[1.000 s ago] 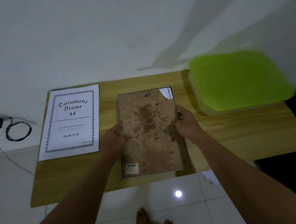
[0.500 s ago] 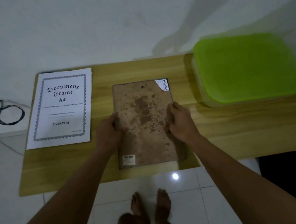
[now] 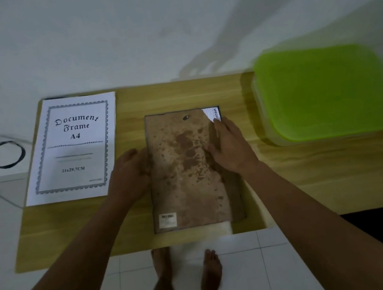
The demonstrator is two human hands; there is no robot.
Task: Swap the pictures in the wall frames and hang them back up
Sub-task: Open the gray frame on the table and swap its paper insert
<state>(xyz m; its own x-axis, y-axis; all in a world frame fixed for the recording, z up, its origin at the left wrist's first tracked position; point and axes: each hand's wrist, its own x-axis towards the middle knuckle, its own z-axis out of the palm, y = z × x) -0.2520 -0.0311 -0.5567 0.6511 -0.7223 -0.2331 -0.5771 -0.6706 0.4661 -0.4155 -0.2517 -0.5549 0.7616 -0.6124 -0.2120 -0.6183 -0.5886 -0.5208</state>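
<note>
Wooden table [image 3: 311, 177] holds our face-down frame [image 3: 186, 169]; left hand [image 3: 128, 172] grips its left edge, we think, right hand [image 3: 231, 147] lies open, flat on its back.

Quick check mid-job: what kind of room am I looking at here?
Probably a home room, not a workshop: a small wooden table against a plain white wall, white floor tiles under bare feet, a green-lidded plastic box.

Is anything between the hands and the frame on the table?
No. Both hands are already touching the frame, which lies face down on the table: the left hand at its left edge, the right hand flat on its brown backing near the right edge.
</note>
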